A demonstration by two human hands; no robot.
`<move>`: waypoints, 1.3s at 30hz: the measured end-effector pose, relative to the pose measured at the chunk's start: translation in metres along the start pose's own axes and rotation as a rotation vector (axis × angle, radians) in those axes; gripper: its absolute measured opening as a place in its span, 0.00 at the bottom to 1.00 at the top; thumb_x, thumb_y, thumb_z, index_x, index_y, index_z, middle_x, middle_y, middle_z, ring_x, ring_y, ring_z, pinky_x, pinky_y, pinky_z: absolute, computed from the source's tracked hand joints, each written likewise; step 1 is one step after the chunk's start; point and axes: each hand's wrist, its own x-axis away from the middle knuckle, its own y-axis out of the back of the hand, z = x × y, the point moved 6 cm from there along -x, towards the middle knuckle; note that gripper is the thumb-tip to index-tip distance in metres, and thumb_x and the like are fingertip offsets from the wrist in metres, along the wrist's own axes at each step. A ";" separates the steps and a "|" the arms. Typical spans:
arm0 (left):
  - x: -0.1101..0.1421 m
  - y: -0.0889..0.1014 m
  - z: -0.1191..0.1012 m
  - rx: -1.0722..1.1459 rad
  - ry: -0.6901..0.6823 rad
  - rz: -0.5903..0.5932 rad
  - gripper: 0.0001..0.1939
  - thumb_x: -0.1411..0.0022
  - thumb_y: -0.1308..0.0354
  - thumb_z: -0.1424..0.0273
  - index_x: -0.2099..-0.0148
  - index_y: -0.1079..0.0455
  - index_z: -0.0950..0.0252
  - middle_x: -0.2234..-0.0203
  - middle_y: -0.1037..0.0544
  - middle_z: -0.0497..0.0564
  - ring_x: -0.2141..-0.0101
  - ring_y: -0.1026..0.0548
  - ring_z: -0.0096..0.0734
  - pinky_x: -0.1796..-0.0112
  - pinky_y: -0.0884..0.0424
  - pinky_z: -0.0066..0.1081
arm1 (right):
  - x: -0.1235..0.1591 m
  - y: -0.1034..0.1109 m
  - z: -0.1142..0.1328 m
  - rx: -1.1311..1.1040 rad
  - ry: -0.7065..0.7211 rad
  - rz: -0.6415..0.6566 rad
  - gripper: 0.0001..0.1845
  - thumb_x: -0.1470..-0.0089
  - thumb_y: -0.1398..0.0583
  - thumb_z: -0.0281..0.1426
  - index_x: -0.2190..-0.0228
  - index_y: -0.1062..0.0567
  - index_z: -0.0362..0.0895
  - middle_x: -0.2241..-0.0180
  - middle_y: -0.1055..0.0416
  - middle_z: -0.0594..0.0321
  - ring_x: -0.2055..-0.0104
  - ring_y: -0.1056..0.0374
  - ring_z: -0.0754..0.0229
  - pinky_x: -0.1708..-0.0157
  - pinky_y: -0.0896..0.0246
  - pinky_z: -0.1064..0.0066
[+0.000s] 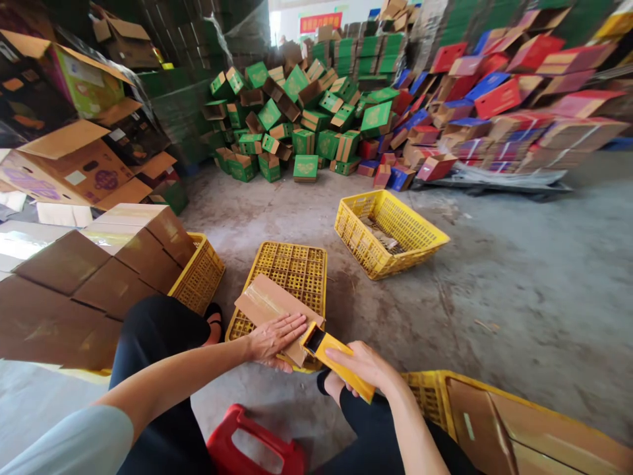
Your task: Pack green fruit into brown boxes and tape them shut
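Note:
A small brown cardboard box (271, 305) with clear tape along its top lies slantwise on an upturned yellow plastic crate (291, 264). My left hand (277, 338) rests flat on the near part of the box, its fingers stretched out and not gripping. In my right hand (363, 363) is a long yellow hand tool (341, 353) with a black recess at its front end; its exact kind is unclear. The front end of this tool meets the right end of the box, close to my left fingertips. My right fingers are wrapped around its body.
Brown cartons (119, 284) stack up at my left, and more lie in a yellow crate (430, 389) at my lower right. Ahead stands another yellow crate (390, 231) with scraps inside. Green boxes (297, 125) and red boxes (499, 99) heap behind. A red plastic stool (257, 439) is below.

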 end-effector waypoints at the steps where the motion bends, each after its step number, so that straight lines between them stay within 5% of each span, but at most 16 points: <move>1: -0.001 0.000 -0.002 0.002 0.003 0.009 0.60 0.34 0.49 0.37 0.21 0.74 0.69 0.25 0.60 0.67 0.26 0.57 0.58 0.30 0.54 0.54 | 0.000 0.000 0.001 0.001 0.004 -0.005 0.26 0.37 0.43 0.53 0.69 0.24 0.42 0.74 0.22 0.50 0.73 0.22 0.51 0.75 0.26 0.67; 12: -0.008 -0.007 -0.013 0.017 -0.028 0.011 0.61 0.33 0.47 0.39 0.22 0.78 0.72 0.25 0.60 0.68 0.26 0.60 0.56 0.29 0.55 0.52 | -0.003 0.001 -0.002 0.013 0.027 -0.017 0.27 0.38 0.42 0.54 0.69 0.24 0.41 0.74 0.23 0.48 0.73 0.23 0.52 0.75 0.27 0.68; 22: -0.008 -0.003 -0.013 0.028 -0.032 0.008 0.58 0.31 0.47 0.42 0.22 0.76 0.70 0.25 0.60 0.66 0.26 0.58 0.54 0.29 0.57 0.50 | 0.022 0.007 -0.037 -0.072 -0.062 -0.018 0.29 0.39 0.43 0.56 0.62 0.26 0.41 0.75 0.23 0.52 0.76 0.25 0.54 0.76 0.29 0.68; 27: -0.015 -0.001 -0.025 0.019 -0.014 0.039 0.55 0.31 0.46 0.42 0.21 0.70 0.66 0.24 0.61 0.62 0.26 0.59 0.59 0.29 0.61 0.55 | 0.020 0.007 -0.035 -0.071 -0.070 -0.034 0.27 0.40 0.40 0.54 0.62 0.26 0.40 0.76 0.23 0.52 0.76 0.25 0.54 0.75 0.29 0.68; 31: -0.023 -0.006 -0.037 0.044 -0.048 0.079 0.56 0.30 0.48 0.43 0.22 0.75 0.69 0.25 0.60 0.64 0.26 0.60 0.55 0.29 0.60 0.54 | 0.018 0.007 -0.035 -0.049 -0.072 -0.033 0.26 0.39 0.40 0.53 0.63 0.25 0.40 0.78 0.24 0.54 0.76 0.25 0.53 0.76 0.29 0.68; 39: -0.022 -0.015 -0.033 0.037 -0.034 0.101 0.56 0.30 0.49 0.42 0.22 0.74 0.71 0.25 0.61 0.66 0.26 0.60 0.54 0.29 0.58 0.52 | 0.026 0.006 -0.037 -0.092 -0.027 -0.045 0.26 0.40 0.40 0.54 0.64 0.27 0.41 0.76 0.23 0.51 0.75 0.24 0.53 0.77 0.29 0.68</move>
